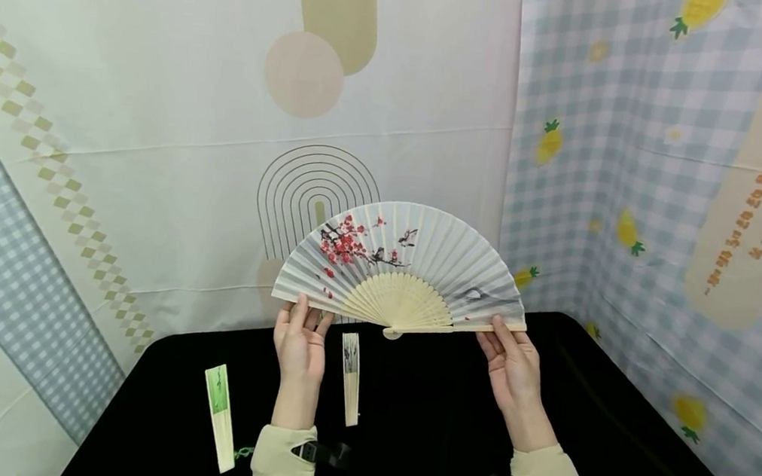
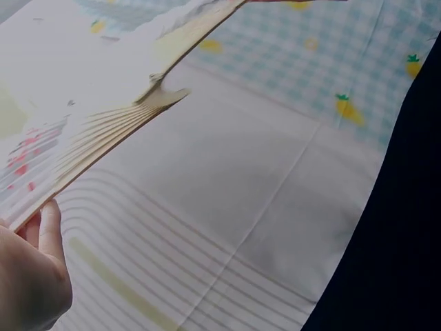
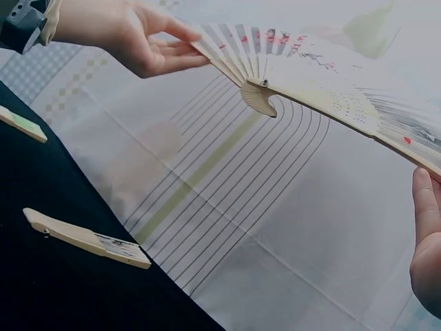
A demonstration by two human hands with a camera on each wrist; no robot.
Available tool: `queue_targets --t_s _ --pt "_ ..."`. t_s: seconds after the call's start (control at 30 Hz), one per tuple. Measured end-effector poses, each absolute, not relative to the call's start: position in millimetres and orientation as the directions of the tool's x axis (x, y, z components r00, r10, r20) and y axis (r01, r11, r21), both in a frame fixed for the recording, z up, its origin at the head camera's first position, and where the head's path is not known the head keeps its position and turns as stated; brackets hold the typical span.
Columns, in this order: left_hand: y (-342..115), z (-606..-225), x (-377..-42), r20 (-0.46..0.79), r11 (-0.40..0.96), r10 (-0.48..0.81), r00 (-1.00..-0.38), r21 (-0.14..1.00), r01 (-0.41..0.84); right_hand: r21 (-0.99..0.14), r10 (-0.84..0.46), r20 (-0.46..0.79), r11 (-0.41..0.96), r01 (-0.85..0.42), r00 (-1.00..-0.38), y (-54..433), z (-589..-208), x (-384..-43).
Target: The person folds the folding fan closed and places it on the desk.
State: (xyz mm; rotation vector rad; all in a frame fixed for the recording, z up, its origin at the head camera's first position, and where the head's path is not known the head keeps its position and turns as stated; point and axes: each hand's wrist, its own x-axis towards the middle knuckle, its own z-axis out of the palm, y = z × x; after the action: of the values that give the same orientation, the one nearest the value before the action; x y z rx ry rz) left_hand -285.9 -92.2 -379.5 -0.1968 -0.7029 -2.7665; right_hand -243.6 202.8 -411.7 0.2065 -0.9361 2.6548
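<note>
Spread wide above the far edge of the black table is a white folding fan (image 1: 434, 250) with red blossoms, small birds and pale wooden ribs. My left hand (image 1: 301, 344) pinches its left end rib between thumb and fingers. At the other end my right hand (image 1: 512, 367) pinches the right guard stick, thumb in front. The fan's pivot end points down between the hands. In the right wrist view both hands show at the two ends of the fan (image 3: 331, 83). The left wrist view catches the left hand (image 2: 34, 276) under the fan's edge.
On the black table (image 1: 425, 438) lie two folded fans: a green one (image 1: 220, 417) at the left, with a green cord, and a grey-patterned one (image 1: 351, 379) near the middle. A white printed cloth (image 1: 152, 210) hangs behind, a checked cloth (image 1: 665, 180) at the right.
</note>
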Motion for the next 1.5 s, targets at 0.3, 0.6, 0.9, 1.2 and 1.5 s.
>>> queue_targets --t_s 0.3,0.6,0.9,1.2,1.5 --pt "-99 -382 -286 0.219 -0.827 -0.265 -0.939 0.449 0.338 -0.596 0.241 0.231 -0.731 -0.333 -0.943 205 -414 -241" --pt "-99 -384 -287 0.204 -0.821 -0.248 -0.947 0.475 0.317 -0.633 0.230 0.221 -0.706 -0.318 -0.948 208 -414 -242" --pt "-100 -383 -288 0.217 -0.807 -0.197 -0.956 0.518 0.284 -0.645 0.227 0.217 -0.697 -0.314 -0.949 210 -415 -243" --pt "-102 -384 -286 0.220 -0.791 -0.162 -0.962 0.554 0.260 -0.669 0.217 0.217 -0.677 -0.307 -0.952 208 -415 -243" --pt "-105 -387 -285 0.226 -0.793 -0.128 -0.966 0.561 0.237 -0.712 0.215 0.186 -0.643 -0.283 -0.959 207 -417 -243"
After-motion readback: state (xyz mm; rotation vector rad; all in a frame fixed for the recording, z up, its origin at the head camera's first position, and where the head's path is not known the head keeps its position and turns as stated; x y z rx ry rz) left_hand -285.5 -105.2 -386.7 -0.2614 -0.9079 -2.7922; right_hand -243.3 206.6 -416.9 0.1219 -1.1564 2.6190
